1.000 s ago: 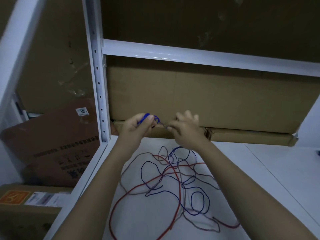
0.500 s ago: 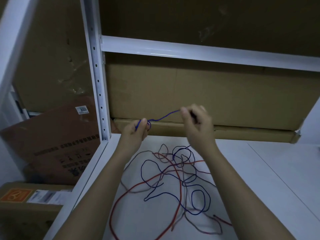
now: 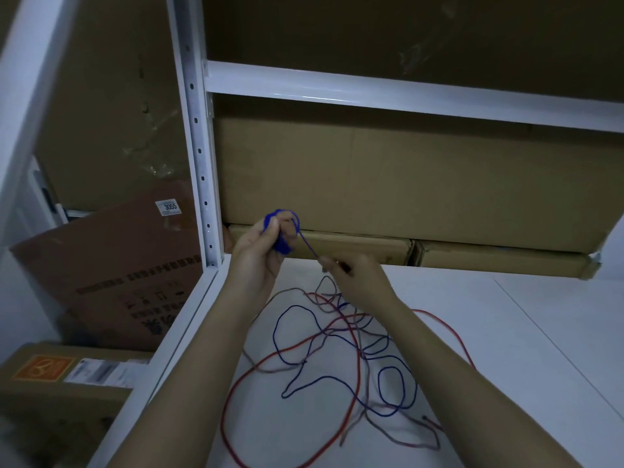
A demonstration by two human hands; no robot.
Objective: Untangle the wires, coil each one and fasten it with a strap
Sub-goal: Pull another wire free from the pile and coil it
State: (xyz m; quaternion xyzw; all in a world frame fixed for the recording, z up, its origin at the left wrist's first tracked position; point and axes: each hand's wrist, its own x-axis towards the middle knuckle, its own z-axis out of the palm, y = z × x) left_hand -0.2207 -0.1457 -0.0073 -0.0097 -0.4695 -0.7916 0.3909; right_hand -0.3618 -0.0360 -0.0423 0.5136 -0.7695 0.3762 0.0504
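Observation:
Above the white shelf (image 3: 506, 332), my left hand (image 3: 260, 251) grips a small coil of blue wire (image 3: 282, 228) wound around its fingers. A short blue strand runs from the coil down to my right hand (image 3: 358, 282), which pinches it. Below both hands a tangle of wires lies on the shelf: a blue wire (image 3: 391, 383) in loops, a red wire (image 3: 356, 359) in a wide arc, and a grey wire (image 3: 401, 430). The wires cross each other at several spots. No strap is visible.
Flat cardboard boxes (image 3: 405, 184) stand along the back of the shelf. A white perforated upright post (image 3: 199, 146) rises at the left. More cardboard boxes (image 3: 111, 271) lie left of the shelf, lower down.
My right hand has dropped from level with the left hand to lower right of it. The blue coil on my left hand has grown. The blue wire on the shelf has shifted.

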